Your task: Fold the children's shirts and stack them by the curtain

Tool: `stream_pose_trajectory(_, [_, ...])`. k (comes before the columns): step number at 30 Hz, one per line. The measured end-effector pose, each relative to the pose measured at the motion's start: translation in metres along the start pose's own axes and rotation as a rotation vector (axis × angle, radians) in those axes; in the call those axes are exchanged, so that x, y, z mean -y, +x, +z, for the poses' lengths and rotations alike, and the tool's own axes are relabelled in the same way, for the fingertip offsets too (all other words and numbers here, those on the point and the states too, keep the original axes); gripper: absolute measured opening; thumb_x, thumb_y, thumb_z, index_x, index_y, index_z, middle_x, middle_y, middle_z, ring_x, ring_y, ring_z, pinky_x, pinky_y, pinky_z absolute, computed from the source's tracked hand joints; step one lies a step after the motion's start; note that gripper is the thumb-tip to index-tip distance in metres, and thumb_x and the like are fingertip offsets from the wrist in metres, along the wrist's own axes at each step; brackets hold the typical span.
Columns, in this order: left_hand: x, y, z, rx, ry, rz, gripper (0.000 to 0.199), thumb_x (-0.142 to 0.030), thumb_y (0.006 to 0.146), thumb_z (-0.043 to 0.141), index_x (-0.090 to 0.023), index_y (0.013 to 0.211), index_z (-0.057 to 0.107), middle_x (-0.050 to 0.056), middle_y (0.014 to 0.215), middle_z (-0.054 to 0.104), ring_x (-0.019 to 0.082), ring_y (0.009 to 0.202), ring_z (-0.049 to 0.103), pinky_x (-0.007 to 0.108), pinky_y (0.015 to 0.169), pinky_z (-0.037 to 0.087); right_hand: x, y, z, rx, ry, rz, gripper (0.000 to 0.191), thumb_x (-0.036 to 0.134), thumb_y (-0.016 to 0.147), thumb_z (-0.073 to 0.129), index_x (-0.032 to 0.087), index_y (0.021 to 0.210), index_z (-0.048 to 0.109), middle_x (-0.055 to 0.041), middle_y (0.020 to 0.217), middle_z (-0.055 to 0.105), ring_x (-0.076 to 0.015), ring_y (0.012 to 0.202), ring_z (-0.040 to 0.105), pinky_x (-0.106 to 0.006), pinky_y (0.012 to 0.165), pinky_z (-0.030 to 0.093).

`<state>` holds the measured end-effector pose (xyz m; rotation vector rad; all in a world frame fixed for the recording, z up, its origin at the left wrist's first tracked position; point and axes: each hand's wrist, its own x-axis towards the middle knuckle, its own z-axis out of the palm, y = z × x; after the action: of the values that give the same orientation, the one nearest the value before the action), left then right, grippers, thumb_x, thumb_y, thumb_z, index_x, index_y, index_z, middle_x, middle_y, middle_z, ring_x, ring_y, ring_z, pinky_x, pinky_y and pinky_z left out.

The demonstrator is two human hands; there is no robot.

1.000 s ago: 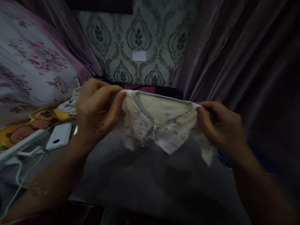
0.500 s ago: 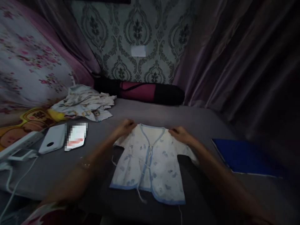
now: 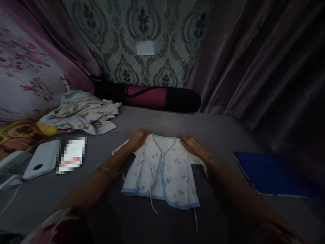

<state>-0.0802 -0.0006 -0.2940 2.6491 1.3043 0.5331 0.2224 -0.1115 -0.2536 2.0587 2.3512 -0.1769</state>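
Between the two hands a small white baby shirt [image 3: 162,173] lies flat on the grey bed [image 3: 162,118], the left hand [image 3: 137,137] and right hand [image 3: 191,145] each pressing down on a shoulder, fingers low and close together. Loose tie strings [image 3: 153,189] trail below the hem toward the person and could snag or bunch if the cloth is dragged; beyond the left hand a heap of clothes [image 3: 81,113] sits near, a blue folder [image 3: 271,173] well off the right

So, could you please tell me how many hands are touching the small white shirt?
2: the left hand rests on the shirt's left shoulder, the right hand on its right shoulder.
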Motion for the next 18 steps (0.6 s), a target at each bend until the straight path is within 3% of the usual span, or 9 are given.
stream_pose_trajectory(4, [0.009, 0.022, 0.009, -0.003, 0.036, -0.006, 0.036, -0.033, 0.097, 0.031, -0.016, 0.082, 0.058, 0.011, 0.088, 0.06, 0.021, 0.088, 0.056, 0.034, 0.085, 0.044, -0.007, 0.024, -0.004, 0.005, -0.062, 0.015, 0.038, 0.039, 0.103, 0.026, 0.017, 0.116, 0.055, -0.0144, 0.111, 0.067, -0.0248, 0.102, 0.064, -0.031, 0.082, 0.042])
stream_pose_trajectory(18, [0.022, 0.074, 0.013, 0.009, 0.129, -0.055, 0.036, -0.032, 0.099, 0.029, -0.013, 0.095, 0.06, 0.015, 0.098, 0.06, 0.025, 0.097, 0.056, 0.037, 0.089, 0.042, -0.034, 0.091, 0.001, -0.004, -0.153, -0.039, 0.04, 0.039, 0.103, 0.024, 0.017, 0.116, 0.054, -0.0133, 0.117, 0.065, -0.0258, 0.103, 0.064, -0.033, 0.083, 0.043])
